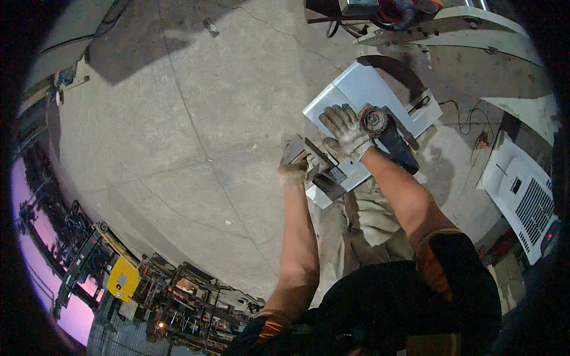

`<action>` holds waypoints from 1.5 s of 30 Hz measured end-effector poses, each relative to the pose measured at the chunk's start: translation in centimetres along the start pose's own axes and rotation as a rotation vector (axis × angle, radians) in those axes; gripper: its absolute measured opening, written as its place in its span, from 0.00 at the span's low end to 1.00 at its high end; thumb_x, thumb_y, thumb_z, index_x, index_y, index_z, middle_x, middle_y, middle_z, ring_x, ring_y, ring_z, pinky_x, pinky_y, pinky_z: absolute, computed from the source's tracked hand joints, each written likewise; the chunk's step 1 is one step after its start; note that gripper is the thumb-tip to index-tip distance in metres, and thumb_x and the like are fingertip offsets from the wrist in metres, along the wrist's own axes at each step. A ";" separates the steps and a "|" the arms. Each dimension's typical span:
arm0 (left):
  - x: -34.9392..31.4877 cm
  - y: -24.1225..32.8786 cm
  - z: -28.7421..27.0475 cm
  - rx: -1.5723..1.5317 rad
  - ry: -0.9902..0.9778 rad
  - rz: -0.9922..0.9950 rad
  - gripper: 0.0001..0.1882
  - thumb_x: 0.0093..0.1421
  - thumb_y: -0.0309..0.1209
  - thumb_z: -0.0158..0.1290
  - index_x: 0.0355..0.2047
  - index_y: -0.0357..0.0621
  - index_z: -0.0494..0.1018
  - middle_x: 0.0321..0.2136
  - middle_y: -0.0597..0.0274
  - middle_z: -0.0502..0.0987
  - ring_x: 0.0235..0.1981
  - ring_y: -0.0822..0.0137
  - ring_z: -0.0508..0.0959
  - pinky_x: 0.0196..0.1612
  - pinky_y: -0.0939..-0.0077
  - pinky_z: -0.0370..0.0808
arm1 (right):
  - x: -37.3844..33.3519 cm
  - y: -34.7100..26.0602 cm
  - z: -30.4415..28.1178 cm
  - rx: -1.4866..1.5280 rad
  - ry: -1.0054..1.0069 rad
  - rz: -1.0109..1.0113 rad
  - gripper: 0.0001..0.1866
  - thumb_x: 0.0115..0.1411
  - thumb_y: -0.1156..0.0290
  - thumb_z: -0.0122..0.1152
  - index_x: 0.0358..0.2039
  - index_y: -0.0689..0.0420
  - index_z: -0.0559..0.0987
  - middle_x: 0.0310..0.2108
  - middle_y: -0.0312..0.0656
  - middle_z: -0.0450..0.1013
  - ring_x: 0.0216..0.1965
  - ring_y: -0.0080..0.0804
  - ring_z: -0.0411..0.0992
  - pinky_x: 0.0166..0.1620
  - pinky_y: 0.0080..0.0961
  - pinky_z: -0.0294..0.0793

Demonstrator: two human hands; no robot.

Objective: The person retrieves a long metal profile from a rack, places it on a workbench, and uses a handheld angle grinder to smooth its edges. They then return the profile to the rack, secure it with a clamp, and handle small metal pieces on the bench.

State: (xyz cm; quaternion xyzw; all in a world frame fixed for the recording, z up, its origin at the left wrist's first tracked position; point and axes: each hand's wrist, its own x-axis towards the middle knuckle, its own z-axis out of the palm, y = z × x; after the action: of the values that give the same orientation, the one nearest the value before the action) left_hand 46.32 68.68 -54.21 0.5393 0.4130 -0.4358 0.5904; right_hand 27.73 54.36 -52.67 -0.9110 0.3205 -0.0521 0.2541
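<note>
In front of my legs lies a pale sheet-metal panel [363, 89], set at a slant. My left hand [294, 171], in a work glove, is closed on an angled grey metal bracket [321, 155] at the panel's near left corner; its fingertips are partly hidden. My gloved right hand [347, 130] rests palm down on the panel with its fingers stretched out. Just right of it an angle grinder [399, 151] lies across the panel, its round worn disc [374, 120] facing up. The grinder's dark body points toward me.
Concrete floor [237, 118] spreads around the panel. A white vented housing [525, 199] stands at the right, near a thin cable [460, 115]. Large pale curved metal [493, 65] is at the far right. Cluttered racks [196, 296] and a yellow box [123, 279] stand lower left.
</note>
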 end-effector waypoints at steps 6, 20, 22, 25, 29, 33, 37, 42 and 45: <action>-2.6 1.0 -1.7 -0.472 0.086 -0.272 0.23 0.71 0.32 0.34 0.62 0.34 0.63 0.62 0.44 0.67 0.65 0.48 0.65 0.62 0.53 0.71 | 0.1 0.0 0.4 -0.065 0.033 -0.022 0.44 0.51 0.52 0.66 0.66 0.54 0.63 0.66 0.48 0.59 0.68 0.50 0.55 0.70 0.55 0.49; -2.2 0.0 1.6 -0.273 0.125 -0.152 0.24 0.71 0.32 0.33 0.63 0.34 0.61 0.61 0.44 0.68 0.60 0.48 0.70 0.59 0.55 0.73 | 0.0 -0.1 0.1 -0.070 0.063 -0.016 0.45 0.48 0.54 0.68 0.66 0.53 0.64 0.66 0.47 0.59 0.67 0.49 0.56 0.69 0.55 0.50; -2.4 0.1 1.6 -0.284 0.129 -0.189 0.24 0.70 0.34 0.37 0.61 0.33 0.63 0.59 0.47 0.70 0.58 0.51 0.72 0.56 0.60 0.75 | 0.0 -0.1 0.2 -0.076 0.058 -0.022 0.45 0.49 0.54 0.68 0.66 0.53 0.64 0.66 0.46 0.59 0.67 0.49 0.56 0.70 0.54 0.50; -1.9 0.2 -0.5 0.008 -0.114 -0.089 0.23 0.70 0.37 0.38 0.58 0.33 0.66 0.56 0.52 0.74 0.54 0.54 0.76 0.53 0.64 0.77 | 0.0 0.0 0.2 -0.092 0.066 -0.024 0.42 0.51 0.53 0.65 0.66 0.53 0.64 0.66 0.47 0.60 0.67 0.49 0.57 0.70 0.54 0.50; 1.0 -0.4 -2.2 0.183 0.069 -0.116 0.25 0.71 0.39 0.31 0.61 0.38 0.64 0.59 0.51 0.71 0.57 0.51 0.73 0.54 0.57 0.75 | 0.2 0.0 0.1 -0.134 0.033 -0.040 0.41 0.53 0.52 0.63 0.65 0.53 0.65 0.66 0.48 0.60 0.67 0.50 0.57 0.69 0.53 0.51; 4.6 -0.2 -2.7 -0.092 0.010 -0.128 0.26 0.71 0.39 0.32 0.63 0.35 0.60 0.60 0.42 0.68 0.59 0.44 0.70 0.57 0.51 0.71 | 0.3 -0.1 -0.1 -0.085 0.049 -0.024 0.43 0.50 0.53 0.67 0.66 0.53 0.64 0.65 0.48 0.60 0.66 0.50 0.58 0.69 0.53 0.51; 3.0 1.8 -6.6 -0.005 -0.095 -0.206 0.29 0.70 0.40 0.31 0.62 0.29 0.58 0.55 0.34 0.69 0.51 0.43 0.75 0.49 0.55 0.77 | 0.2 -0.2 0.0 -0.104 0.051 -0.020 0.44 0.50 0.54 0.68 0.66 0.53 0.64 0.65 0.48 0.61 0.66 0.50 0.58 0.69 0.53 0.52; -0.8 2.9 -3.7 -0.083 0.027 -0.127 0.26 0.69 0.40 0.34 0.57 0.29 0.63 0.49 0.35 0.73 0.36 0.50 0.77 0.32 0.60 0.76 | 0.1 0.0 0.0 -0.059 0.034 -0.012 0.43 0.53 0.53 0.65 0.67 0.52 0.62 0.67 0.47 0.59 0.68 0.49 0.56 0.71 0.52 0.47; -4.3 4.0 -2.3 0.001 -0.027 -0.093 0.22 0.68 0.37 0.38 0.52 0.31 0.68 0.49 0.40 0.76 0.47 0.47 0.78 0.48 0.52 0.78 | 0.0 0.1 0.0 -0.045 -0.012 0.006 0.43 0.54 0.52 0.64 0.68 0.52 0.61 0.67 0.48 0.58 0.68 0.49 0.54 0.71 0.53 0.46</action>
State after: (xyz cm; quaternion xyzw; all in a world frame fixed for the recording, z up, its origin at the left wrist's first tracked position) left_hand 48.92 71.39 -49.14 0.5139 0.4296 -0.4702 0.5747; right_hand 27.67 54.31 -52.73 -0.9158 0.3228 -0.0387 0.2357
